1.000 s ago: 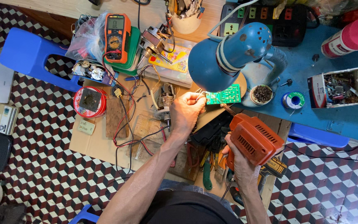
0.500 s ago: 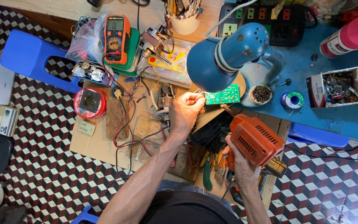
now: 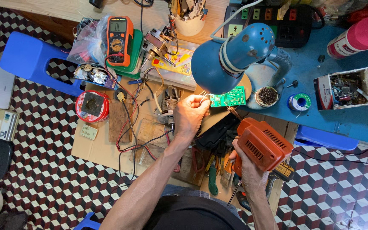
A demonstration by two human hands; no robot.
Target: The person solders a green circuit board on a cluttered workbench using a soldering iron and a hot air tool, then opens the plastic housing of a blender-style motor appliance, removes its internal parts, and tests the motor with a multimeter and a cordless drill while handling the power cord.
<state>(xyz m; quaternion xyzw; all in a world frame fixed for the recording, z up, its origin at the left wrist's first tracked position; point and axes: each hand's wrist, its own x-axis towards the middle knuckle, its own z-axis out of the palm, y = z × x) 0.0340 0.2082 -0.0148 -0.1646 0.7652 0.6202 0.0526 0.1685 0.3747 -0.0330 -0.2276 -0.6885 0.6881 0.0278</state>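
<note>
**Board held steady under the lamp, iron tip at its near edge**

The board (image 3: 228, 97), small and green, sits mid-scene beneath the blue lamp (image 3: 231, 59), where it was a second ago. Far left, a meter (image 3: 119, 39) lies on a green pad, with a red reel (image 3: 92, 105) nearer. The left hand (image 3: 190, 116) has barely shifted; its fingers (image 3: 202, 101) are narrow, pinching thin wires at the board's left edge. The right hand (image 3: 248, 170) grips the orange soldering gun (image 3: 263, 144), fingers wrapped round its handle, and its tip touches or nearly touches the board's near edge; I cannot tell which. Judging by that stillness, joint work is in hand. A solder spool (image 3: 299, 102) lies right on the blue desk (image 3: 354, 119).
</note>
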